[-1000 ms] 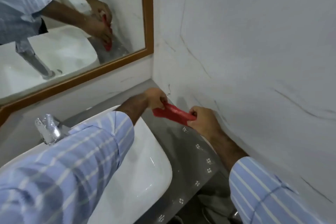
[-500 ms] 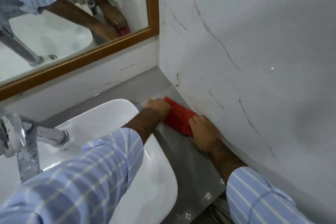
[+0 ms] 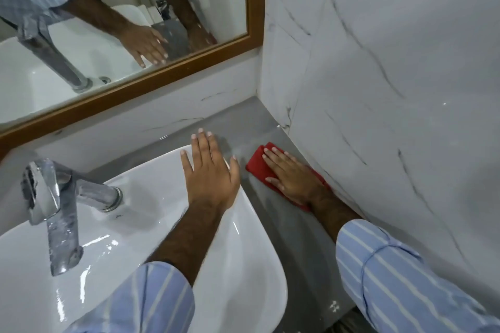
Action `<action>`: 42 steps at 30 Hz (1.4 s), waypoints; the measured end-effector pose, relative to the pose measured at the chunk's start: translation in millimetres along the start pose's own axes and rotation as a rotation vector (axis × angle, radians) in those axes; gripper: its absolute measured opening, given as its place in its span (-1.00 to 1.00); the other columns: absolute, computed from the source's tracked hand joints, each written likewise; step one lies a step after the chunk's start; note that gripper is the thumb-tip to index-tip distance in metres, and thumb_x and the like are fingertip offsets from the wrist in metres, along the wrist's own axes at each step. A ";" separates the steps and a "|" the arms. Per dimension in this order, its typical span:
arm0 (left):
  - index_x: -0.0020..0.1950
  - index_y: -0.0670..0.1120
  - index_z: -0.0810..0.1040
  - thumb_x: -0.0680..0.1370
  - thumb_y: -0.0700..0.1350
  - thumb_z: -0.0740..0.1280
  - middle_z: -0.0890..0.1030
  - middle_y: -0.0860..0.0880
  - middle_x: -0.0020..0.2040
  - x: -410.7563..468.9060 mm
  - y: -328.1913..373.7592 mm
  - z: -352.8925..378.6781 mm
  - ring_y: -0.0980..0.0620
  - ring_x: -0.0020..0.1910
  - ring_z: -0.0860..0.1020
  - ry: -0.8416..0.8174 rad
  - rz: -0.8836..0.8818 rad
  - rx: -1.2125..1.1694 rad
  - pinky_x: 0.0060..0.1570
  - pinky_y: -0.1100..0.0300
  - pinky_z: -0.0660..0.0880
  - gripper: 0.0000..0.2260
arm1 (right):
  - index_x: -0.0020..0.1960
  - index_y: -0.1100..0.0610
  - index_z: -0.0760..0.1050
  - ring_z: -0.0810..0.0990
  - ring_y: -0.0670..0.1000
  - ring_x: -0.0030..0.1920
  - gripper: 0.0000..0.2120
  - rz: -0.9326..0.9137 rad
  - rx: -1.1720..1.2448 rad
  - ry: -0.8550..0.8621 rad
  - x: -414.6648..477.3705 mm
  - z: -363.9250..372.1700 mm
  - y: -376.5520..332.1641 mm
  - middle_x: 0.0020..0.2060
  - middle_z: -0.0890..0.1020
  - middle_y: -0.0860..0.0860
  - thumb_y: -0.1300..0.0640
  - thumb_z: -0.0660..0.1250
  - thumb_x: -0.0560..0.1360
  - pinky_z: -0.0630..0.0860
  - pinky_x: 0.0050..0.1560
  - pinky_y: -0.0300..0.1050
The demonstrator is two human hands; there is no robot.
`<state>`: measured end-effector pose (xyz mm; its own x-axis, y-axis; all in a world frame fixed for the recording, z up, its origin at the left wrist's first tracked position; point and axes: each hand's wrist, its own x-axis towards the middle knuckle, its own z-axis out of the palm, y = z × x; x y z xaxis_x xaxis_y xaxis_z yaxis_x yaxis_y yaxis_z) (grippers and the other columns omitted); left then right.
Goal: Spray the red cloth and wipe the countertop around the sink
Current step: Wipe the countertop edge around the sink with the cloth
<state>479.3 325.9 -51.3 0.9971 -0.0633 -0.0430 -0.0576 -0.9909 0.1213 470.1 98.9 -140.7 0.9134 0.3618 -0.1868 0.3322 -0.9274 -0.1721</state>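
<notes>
The red cloth [image 3: 258, 161] lies flat on the grey countertop [image 3: 286, 227], in the strip between the white sink [image 3: 151, 192] and the marble side wall. My right hand [image 3: 293, 180] presses flat on the cloth with fingers spread, covering most of it. My left hand [image 3: 209, 170] rests palm down on the sink's back right rim, fingers apart, holding nothing. No spray bottle is in view.
A chrome tap [image 3: 54, 205] stands at the sink's left. A wood-framed mirror [image 3: 254, 21] hangs on the back wall. The marble side wall [image 3: 392, 89] borders the countertop on the right. The counter's front edge [image 3: 343, 311] is at the bottom.
Both hands held the cloth stretched above the counter, then laid it down. My left hand has let go and moved onto the sink rim. My right hand now presses it flat.
</notes>
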 end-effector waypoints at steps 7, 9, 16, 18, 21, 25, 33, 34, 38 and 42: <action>0.71 -0.13 -0.07 0.65 0.24 -0.19 -0.10 -0.12 0.73 -1.3 -0.3 -0.9 -0.13 0.71 -0.12 -0.011 -0.003 -0.008 0.66 -0.21 -0.09 -0.28 | 0.69 0.20 0.04 0.05 0.09 0.70 -0.34 0.264 0.061 0.128 -43.6 16.8 3.4 0.70 0.08 0.11 -0.13 0.11 0.73 0.06 0.68 0.04; 0.72 -0.14 -0.08 0.69 0.23 -0.14 -0.12 -0.12 0.73 -3.7 1.7 -4.8 -0.13 0.71 -0.13 -0.040 -0.008 -0.009 0.65 -0.23 -0.08 -0.31 | 0.69 0.21 0.05 0.06 0.10 0.69 -0.34 0.358 0.091 0.150 -88.9 24.8 -11.5 0.69 0.09 0.11 -0.13 0.10 0.73 0.10 0.68 0.06; 0.72 -0.12 -0.12 0.69 0.22 -0.11 -0.17 -0.11 0.72 -7.6 5.2 -5.1 -0.13 0.70 -0.18 -0.066 -0.044 -0.031 0.64 -0.29 -0.09 -0.32 | 0.67 0.23 0.12 0.14 0.13 0.67 -0.34 0.423 0.044 0.144 -140.5 50.4 -39.8 0.66 0.17 0.14 -0.15 0.02 0.71 0.23 0.64 0.12; 0.72 -0.11 -0.13 0.70 0.21 -0.11 -0.18 -0.10 0.72 -7.5 4.9 -1.9 -0.12 0.70 -0.19 -0.065 -0.047 -0.038 0.64 -0.29 -0.09 -0.33 | 0.68 0.24 0.07 0.12 0.13 0.68 -0.35 0.380 -0.006 0.147 -103.1 42.8 -29.0 0.68 0.14 0.15 -0.14 0.01 0.73 0.16 0.67 0.10; 0.72 -0.13 -0.12 0.71 0.18 -0.08 -0.17 -0.10 0.73 -7.7 4.2 0.4 -0.10 0.70 -0.19 -0.056 -0.045 -0.040 0.63 -0.30 -0.10 -0.35 | 0.69 0.22 0.00 0.04 0.10 0.70 -0.34 0.391 0.000 0.135 -59.5 33.2 -16.2 0.70 0.08 0.13 -0.12 0.02 0.74 0.05 0.68 0.06; 0.71 -0.15 -0.09 0.72 0.15 -0.07 -0.14 -0.11 0.73 -7.5 3.4 -1.5 -0.11 0.71 -0.16 -0.047 -0.039 -0.052 0.63 -0.31 -0.08 -0.35 | 0.68 0.23 0.07 0.12 0.11 0.69 -0.34 0.420 0.028 0.185 -93.3 40.7 -18.4 0.68 0.15 0.13 -0.12 0.09 0.72 0.15 0.67 0.08; 0.71 -0.17 -0.12 0.71 0.16 -0.08 -0.15 -0.12 0.73 -8.6 4.3 -6.6 -0.11 0.71 -0.17 -0.081 -0.051 -0.078 0.63 -0.31 -0.09 -0.34 | 0.68 0.21 0.06 0.14 0.14 0.68 -0.33 0.718 0.093 0.203 -199.4 70.9 -65.1 0.67 0.17 0.15 -0.17 -0.06 0.71 0.24 0.63 0.20; 0.71 -0.17 -0.12 0.71 0.16 -0.08 -0.16 -0.12 0.73 -8.3 4.4 -5.8 -0.11 0.71 -0.17 -0.083 -0.050 -0.076 0.63 -0.31 -0.09 -0.34 | 0.68 0.21 0.05 0.15 0.15 0.67 -0.33 0.768 0.102 0.238 -187.4 73.6 -80.4 0.67 0.19 0.17 -0.17 -0.05 0.72 0.21 0.64 0.19; 0.71 -0.17 -0.12 0.71 0.15 -0.06 -0.14 -0.11 0.73 -9.0 4.2 -6.4 -0.09 0.71 -0.17 -0.102 -0.046 -0.084 0.62 -0.33 -0.12 -0.34 | 0.71 0.09 -0.02 -0.11 -0.01 0.70 -0.33 0.546 0.070 0.206 -175.0 91.6 -125.0 0.69 0.06 0.02 -0.24 0.00 0.73 -0.08 0.64 0.04; 0.71 -0.19 -0.07 0.71 0.12 -0.02 -0.07 -0.11 0.73 -9.3 3.6 -11.8 -0.07 0.71 -0.13 -0.104 -0.043 -0.083 0.59 -0.38 -0.12 -0.35 | 0.71 0.06 0.02 -0.07 -0.03 0.69 -0.35 0.449 0.067 0.171 -226.0 88.5 -88.6 0.68 0.07 0.00 -0.22 0.02 0.72 0.07 0.67 0.08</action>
<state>470.4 324.3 -38.7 0.9876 -0.0369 -0.1524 -0.0059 -0.9800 0.1989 213.4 107.7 -168.8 0.9904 -0.0989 -0.0963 -0.1145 -0.9782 -0.1734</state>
